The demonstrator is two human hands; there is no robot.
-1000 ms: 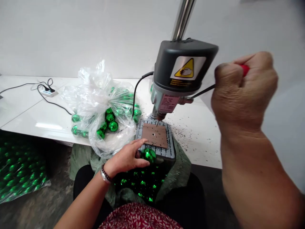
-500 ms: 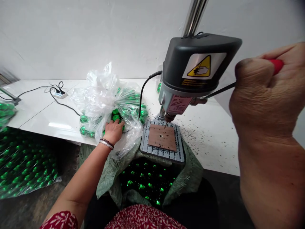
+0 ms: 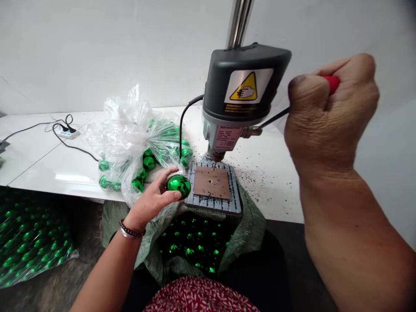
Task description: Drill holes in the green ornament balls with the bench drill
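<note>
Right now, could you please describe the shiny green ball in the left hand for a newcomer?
Find the dark grey drill press on the white table, then its slotted grey base. Near that base's left edge, the left hand holds the shiny green ball. Unlike the other green balls, it is in a hand's grip.

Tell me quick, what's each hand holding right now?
Left hand: holding a shiny green ball.
Right hand: closed around the red handle.

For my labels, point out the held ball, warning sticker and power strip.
Held ball (image 3: 178, 186): head view, front middle.
Warning sticker (image 3: 249, 83): head view, yellow triangle.
Power strip (image 3: 69, 135): head view, white casing.
</note>
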